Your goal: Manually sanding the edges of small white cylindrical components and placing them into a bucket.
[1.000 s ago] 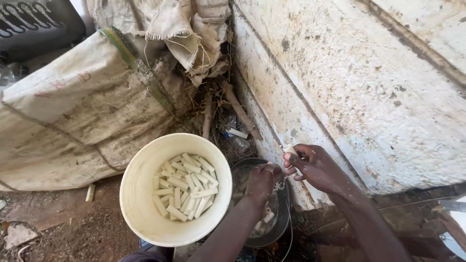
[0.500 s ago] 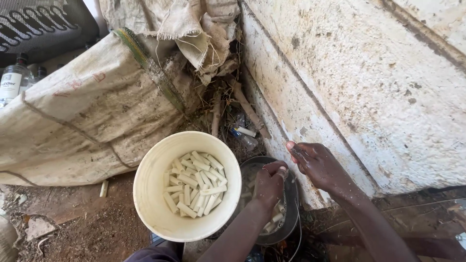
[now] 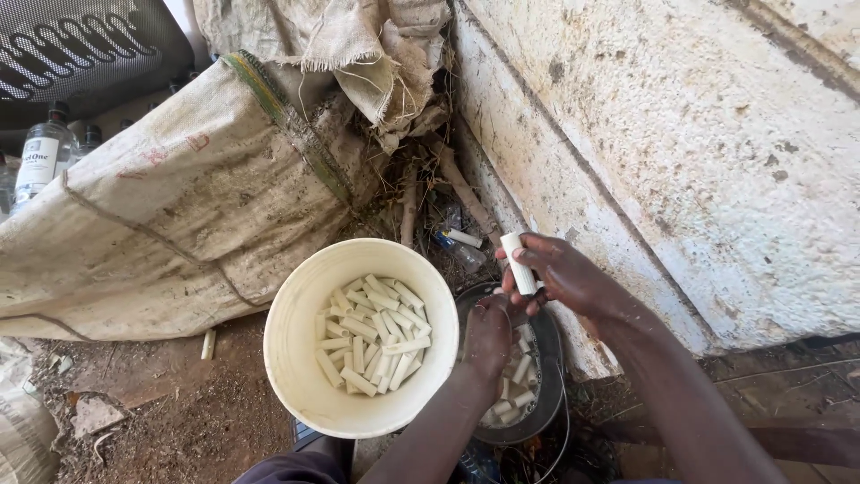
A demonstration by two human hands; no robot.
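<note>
While my left hand (image 3: 488, 336) dips into the dark pot (image 3: 548, 408), its fingers curled, grip unclear.
Right hand (image 3: 560, 273) fingers close around a white peeled stick (image 3: 518, 263) above the pot; beside it stands the white bucket (image 3: 300, 305) of sticks, farther the sack (image 3: 179, 197).

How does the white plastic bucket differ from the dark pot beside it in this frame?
The round white plastic bucket is pale and wider; the dark metal pot is blackish and narrower. The bucket's pale cut sticks lie dry in plain sight; the pot's seem to sit in liquid, partly hidden by the left hand. The right hand holds one stick above the pot. Both are round, open and hold similar sticks.
</note>
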